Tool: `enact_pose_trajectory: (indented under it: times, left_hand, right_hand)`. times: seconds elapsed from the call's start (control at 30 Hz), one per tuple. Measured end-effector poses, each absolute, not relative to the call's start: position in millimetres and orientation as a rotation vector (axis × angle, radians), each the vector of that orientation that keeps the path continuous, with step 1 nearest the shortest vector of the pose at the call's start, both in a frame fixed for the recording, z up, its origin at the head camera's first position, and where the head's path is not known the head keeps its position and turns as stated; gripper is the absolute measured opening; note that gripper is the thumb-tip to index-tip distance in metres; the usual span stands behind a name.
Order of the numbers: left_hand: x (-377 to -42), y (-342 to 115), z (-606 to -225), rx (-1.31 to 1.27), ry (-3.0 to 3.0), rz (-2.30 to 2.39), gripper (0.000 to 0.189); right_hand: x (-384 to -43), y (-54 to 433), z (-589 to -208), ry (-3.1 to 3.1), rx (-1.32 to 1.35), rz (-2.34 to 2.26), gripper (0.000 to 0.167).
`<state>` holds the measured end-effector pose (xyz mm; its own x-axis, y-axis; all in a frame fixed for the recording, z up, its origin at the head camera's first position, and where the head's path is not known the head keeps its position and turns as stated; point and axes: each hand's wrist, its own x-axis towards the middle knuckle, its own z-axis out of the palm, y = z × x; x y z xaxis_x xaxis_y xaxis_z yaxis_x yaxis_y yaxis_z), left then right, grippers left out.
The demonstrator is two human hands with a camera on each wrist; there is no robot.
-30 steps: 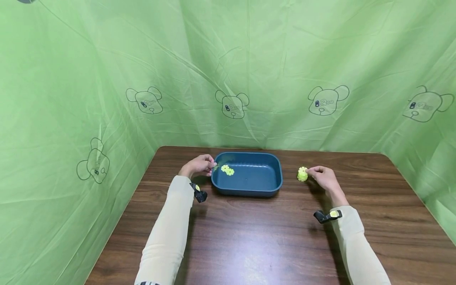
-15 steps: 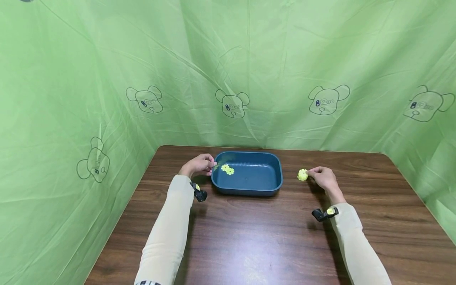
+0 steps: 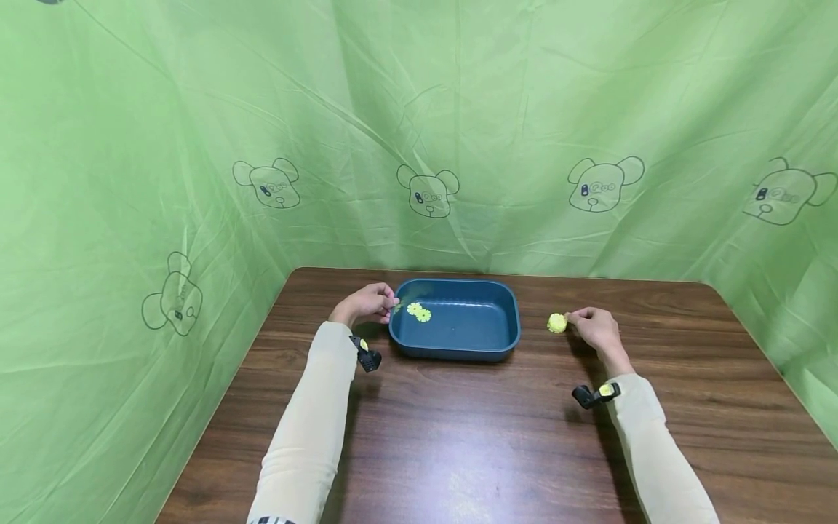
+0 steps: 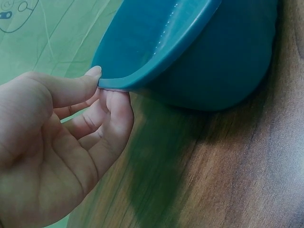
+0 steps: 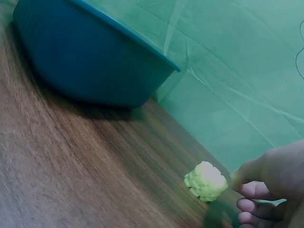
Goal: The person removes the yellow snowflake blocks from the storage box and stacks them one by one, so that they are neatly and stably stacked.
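Observation:
My left hand [image 4: 71,128] pinches the left rim of a dark blue plastic basin [image 3: 458,355], thumb on top and fingers curled beneath. Two pale yellow flower-shaped discs [image 3: 419,313] lie inside on its left part. To the right of the basin stands a short stack of pale yellow flower-shaped discs [image 5: 206,183] on the table. My right hand [image 3: 596,330] is at the stack's right side, with thumb and index finger pinched together at the edge of its top disc. Its other fingers are loosely curled below, as the right wrist view shows.
The brown wood-grain table [image 3: 425,437] runs under both arms. Green cloth [image 3: 511,131] printed with bear heads hangs behind the table and along its sides. A black wrist camera [image 3: 596,395] sits on my right wrist, another wrist camera [image 3: 366,355] on my left.
One second ago the top disc showed raised over the stack in my right fingers; it has come down and now merges with the stack. My left hand and the basin have stayed put.

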<state>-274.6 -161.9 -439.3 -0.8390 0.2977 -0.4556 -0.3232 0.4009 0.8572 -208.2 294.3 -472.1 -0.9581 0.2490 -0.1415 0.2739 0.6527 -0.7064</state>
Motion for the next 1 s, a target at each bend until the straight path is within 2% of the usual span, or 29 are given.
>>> enact_pose_trajectory:
  times: [0.27, 1.0]
  left_hand:
    - [-275.3, -163.2, -440.7, -0.022, 2.113, 1.466, 0.008]
    - [-273.7, -161.2, -438.3, -0.020, 2.109, 1.467, 0.007]
  right_hand:
    - [-204.7, 290.9, -460.5, 2.870, 0.412, -1.248, 0.047]
    - [-219.8, 232.8, -434.6, 2.997, 0.118, -1.368, 0.031]
